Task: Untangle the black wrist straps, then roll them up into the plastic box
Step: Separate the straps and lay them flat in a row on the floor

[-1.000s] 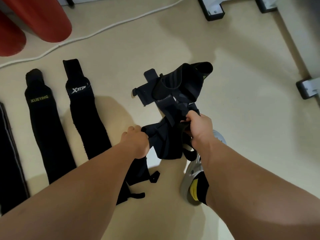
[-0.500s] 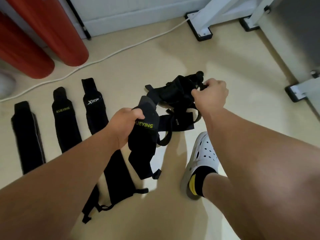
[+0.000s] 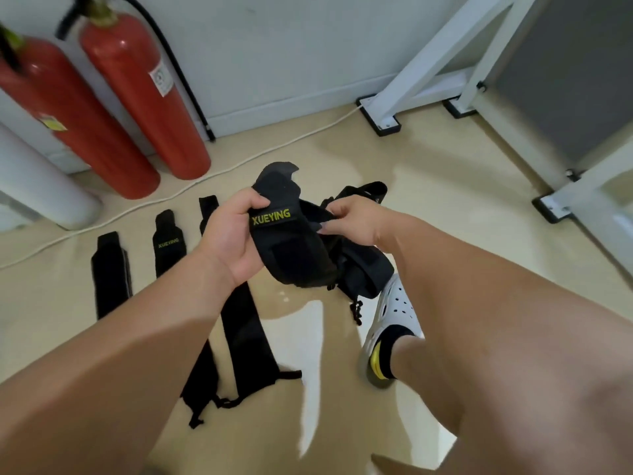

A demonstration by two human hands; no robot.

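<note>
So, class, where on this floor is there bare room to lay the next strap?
Free: beige floor between the long flat black strap and the white perforated clog; also toward the white metal frame. Crowded: left, two more flat black straps, red cylindrical extinguishers.

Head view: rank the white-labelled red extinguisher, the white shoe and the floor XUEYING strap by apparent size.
1. Extinguisher
2. Shoe
3. Strap; the forearm hides its lower part, so shoe versus strap is unsure.

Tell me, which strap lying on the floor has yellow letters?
The middle strap of the three laid flat: it reads XUEYING in yellow. The leftmost strap shows none; the rightmost strap is partly behind the left hand.
</note>
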